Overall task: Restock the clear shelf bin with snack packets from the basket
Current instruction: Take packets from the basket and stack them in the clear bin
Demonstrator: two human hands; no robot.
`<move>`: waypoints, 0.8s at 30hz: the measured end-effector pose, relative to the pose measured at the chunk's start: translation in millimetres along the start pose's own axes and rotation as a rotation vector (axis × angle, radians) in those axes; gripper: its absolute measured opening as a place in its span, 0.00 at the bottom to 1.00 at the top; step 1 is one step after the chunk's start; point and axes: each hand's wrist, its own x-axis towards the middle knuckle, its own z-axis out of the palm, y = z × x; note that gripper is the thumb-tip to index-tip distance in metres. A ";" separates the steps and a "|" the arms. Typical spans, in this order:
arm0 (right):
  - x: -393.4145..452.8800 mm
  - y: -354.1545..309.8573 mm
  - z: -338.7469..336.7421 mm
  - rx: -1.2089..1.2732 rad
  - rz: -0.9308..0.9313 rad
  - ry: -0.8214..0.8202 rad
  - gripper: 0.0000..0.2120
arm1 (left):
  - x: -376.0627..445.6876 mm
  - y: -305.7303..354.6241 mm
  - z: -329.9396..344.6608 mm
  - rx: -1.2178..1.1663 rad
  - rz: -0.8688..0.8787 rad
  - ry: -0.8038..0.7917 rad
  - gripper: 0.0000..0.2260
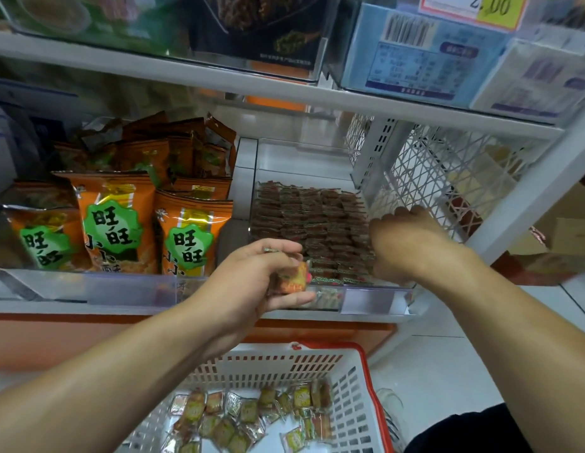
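A clear shelf bin (376, 297) on the middle shelf holds several tight rows of small brown-and-red snack packets (310, 220). My left hand (252, 282) is in front of the bin's left corner and grips a few small orange packets (292, 277). My right hand (405, 246) reaches into the bin's right side, fingers curled down among the packed rows; what they hold is hidden. Below, a white basket with a red rim (350, 380) contains several loose small packets (248, 416).
Large orange snack bags (118, 220) fill the bin to the left. A white perforated shelf divider (448, 178) stands just right of my right hand. The upper shelf edge (284, 93) carries more bins overhead. Tiled floor lies to the right of the basket.
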 end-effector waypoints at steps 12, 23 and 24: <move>16.9 -15.7 27.8 0.077 0.024 0.029 0.15 | -3.9 0.5 -0.3 -0.016 -0.028 0.050 0.08; 18.8 -22.0 20.9 0.303 0.038 -0.150 0.11 | -5.7 0.7 -8.0 -0.038 0.021 -0.006 0.08; 16.7 -19.2 14.6 0.301 0.047 -0.112 0.11 | -6.2 1.2 -9.1 -0.023 0.034 -0.007 0.08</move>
